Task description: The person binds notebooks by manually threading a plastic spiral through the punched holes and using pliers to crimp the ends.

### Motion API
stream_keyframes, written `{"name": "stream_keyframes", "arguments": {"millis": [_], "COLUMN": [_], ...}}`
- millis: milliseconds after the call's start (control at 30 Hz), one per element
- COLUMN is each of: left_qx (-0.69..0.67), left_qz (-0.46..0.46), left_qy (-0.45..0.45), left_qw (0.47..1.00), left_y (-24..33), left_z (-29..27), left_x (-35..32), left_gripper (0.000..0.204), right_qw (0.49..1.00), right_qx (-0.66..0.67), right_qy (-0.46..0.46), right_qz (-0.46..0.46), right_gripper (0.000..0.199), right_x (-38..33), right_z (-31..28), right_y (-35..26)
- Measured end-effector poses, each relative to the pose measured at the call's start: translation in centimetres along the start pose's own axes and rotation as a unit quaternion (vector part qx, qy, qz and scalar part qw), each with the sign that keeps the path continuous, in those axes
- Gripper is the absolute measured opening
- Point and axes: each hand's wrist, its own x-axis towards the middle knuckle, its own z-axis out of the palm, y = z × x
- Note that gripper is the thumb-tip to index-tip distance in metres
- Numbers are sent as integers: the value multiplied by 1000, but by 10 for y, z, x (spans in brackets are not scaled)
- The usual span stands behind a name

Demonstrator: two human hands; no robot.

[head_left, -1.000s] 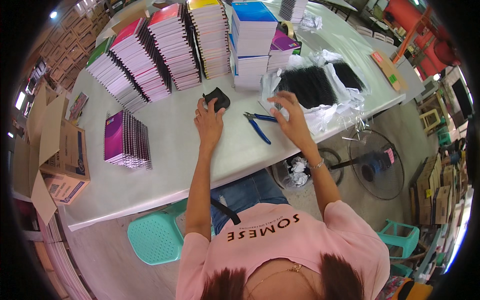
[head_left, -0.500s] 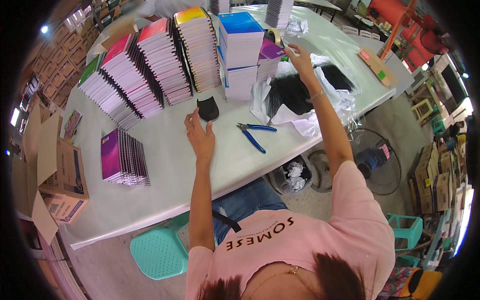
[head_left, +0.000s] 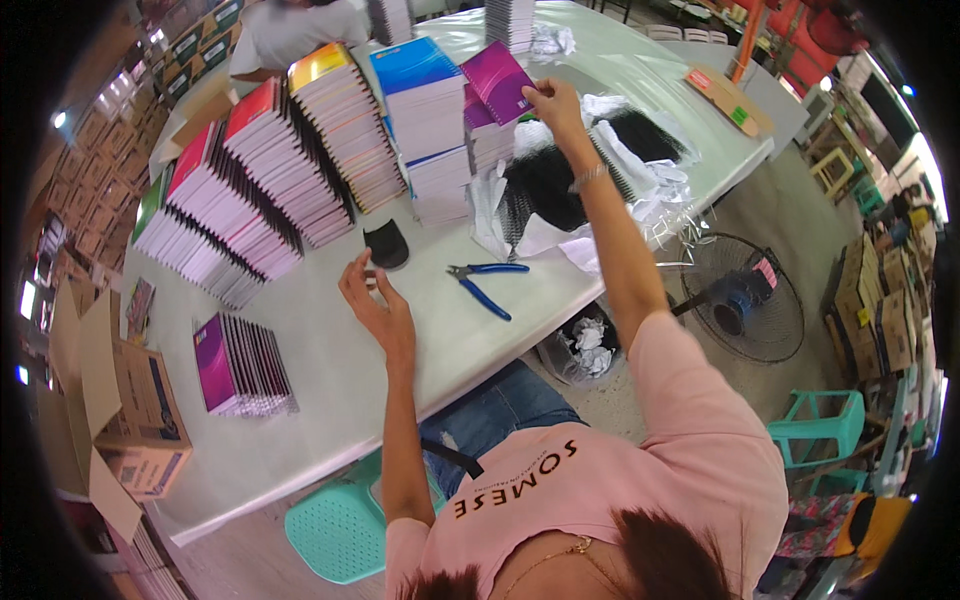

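Between the thumb and fingers of my right hand point(head_left: 556, 108) is the corner of a purple notebook point(head_left: 498, 82), raised at a tilt over a stack of loose purple ones point(head_left: 490, 145). My left hand point(head_left: 380, 308) hovers over the white table with its fingers apart, holding nothing. Just beyond its fingertips lies a black curved pad point(head_left: 387, 246). Wire cutters with blue handles point(head_left: 488, 287) rest to the right of it, jaws apart. Black binding coils point(head_left: 545, 185) lie on crumpled white paper below my right wrist.
Tall stacks of notebooks with blue point(head_left: 418, 65), yellow point(head_left: 318, 65), red and green covers line the far side. A small purple spiral-bound stack point(head_left: 213, 362) and an open carton point(head_left: 150, 420) are at left. A bin point(head_left: 580, 352) and a fan point(head_left: 735, 300) stand beyond the front edge.
My right hand has taken hold of a purple notebook and lifted it off its stack, moving up and left in view. My left hand stays near the black pad. The whole view has shifted slightly.
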Motion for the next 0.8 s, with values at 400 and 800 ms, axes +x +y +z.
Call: {"name": "stream_keyframes", "arguments": {"millis": [400, 800], "left_qx": [-350, 134], "left_qz": [-111, -24], "left_qy": [-106, -162], "left_qw": [924, 977], "left_y": [128, 91], "left_z": [33, -93], "left_x": [-7, -2], "left_gripper": [51, 17], "right_qw": [946, 999], "right_qx": [292, 7], "right_qy": [-117, -47], "right_qz": [77, -15], "right_gripper": [17, 23], "right_x": [-223, -15], "right_z": [-28, -75], "right_y": [-95, 87]}}
